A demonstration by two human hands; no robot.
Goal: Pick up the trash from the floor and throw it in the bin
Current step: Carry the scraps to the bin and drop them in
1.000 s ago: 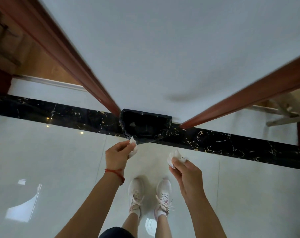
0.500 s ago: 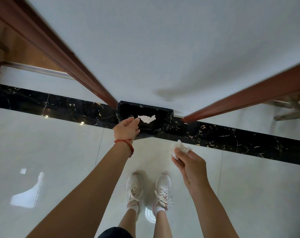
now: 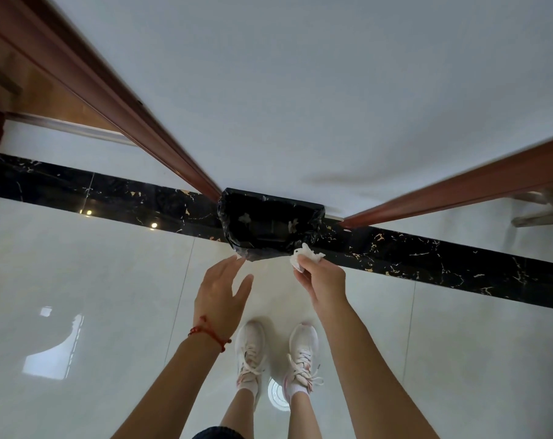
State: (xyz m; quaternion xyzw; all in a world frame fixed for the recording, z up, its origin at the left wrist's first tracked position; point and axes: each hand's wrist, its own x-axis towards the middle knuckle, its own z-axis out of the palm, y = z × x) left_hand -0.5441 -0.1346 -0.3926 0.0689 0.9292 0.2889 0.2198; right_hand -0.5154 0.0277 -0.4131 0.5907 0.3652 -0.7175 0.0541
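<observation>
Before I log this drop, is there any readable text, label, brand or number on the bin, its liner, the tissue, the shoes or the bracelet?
None can be read.
Bin with its black liner: no print or label shows.
Crumpled tissue pinched in the right hand: plain white.
White shoes: pink accents only, no legible brand.
Red string bracelet at the wrist of the open left hand: no tag.
</observation>
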